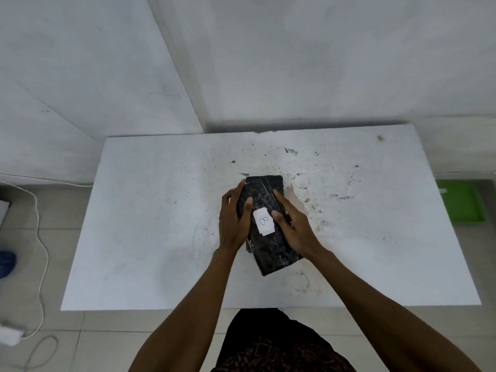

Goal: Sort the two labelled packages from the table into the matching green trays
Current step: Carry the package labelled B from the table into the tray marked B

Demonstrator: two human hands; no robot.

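A black wrapped package (271,253) with a white label marked "B" (263,220) sits at the middle of the white table (139,226). My left hand (233,222) grips its left side, thumb on top. My right hand (296,226) grips its right side, thumb beside the label. A second black package (265,181) shows beyond and beneath it; its label is hidden. A green tray (463,201) lies on the floor past the table's right edge.
White walls meet in a corner behind the table. A white cable (40,237) and a charger (9,334) lie on the tiled floor at the left, with a blue object (6,263) near the left edge.
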